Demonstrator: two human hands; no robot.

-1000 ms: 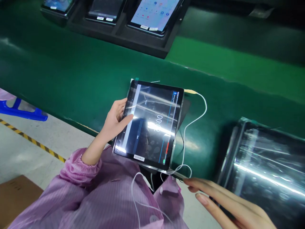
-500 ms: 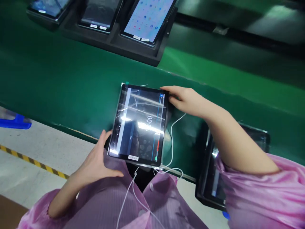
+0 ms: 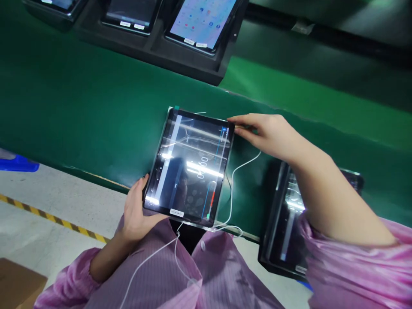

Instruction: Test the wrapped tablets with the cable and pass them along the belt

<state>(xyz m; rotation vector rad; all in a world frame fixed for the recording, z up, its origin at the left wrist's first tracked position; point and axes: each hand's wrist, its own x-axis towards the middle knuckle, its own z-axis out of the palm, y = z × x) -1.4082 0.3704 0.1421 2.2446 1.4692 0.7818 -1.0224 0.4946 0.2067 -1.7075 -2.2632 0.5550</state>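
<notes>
A tablet (image 3: 189, 171) with a lit screen showing zeros and a red bar is held tilted over the near edge of the green table. My left hand (image 3: 137, 214) grips its lower left corner, thumb along the bottom edge and fingers partly hidden behind. At the upper right corner, the thumb and fingers of my right hand (image 3: 265, 133) pinch the tablet's edge. A white cable (image 3: 232, 193) loops at the tablet's right side. Another thin white cord (image 3: 144, 255) hangs from near the bottom edge across the pink striped garment.
A black tray (image 3: 193, 64) at the back holds tablets, one with a lit home screen (image 3: 204, 21). More tablets (image 3: 292, 214) lie in a dark holder under my right forearm. A blue plastic piece (image 3: 19, 163) and a cardboard box (image 3: 21, 281) are at left.
My left hand has closed on the tablet's lower left corner; its thumb was apart before. My right hand and the tablet's upper end have shifted slightly right.
</notes>
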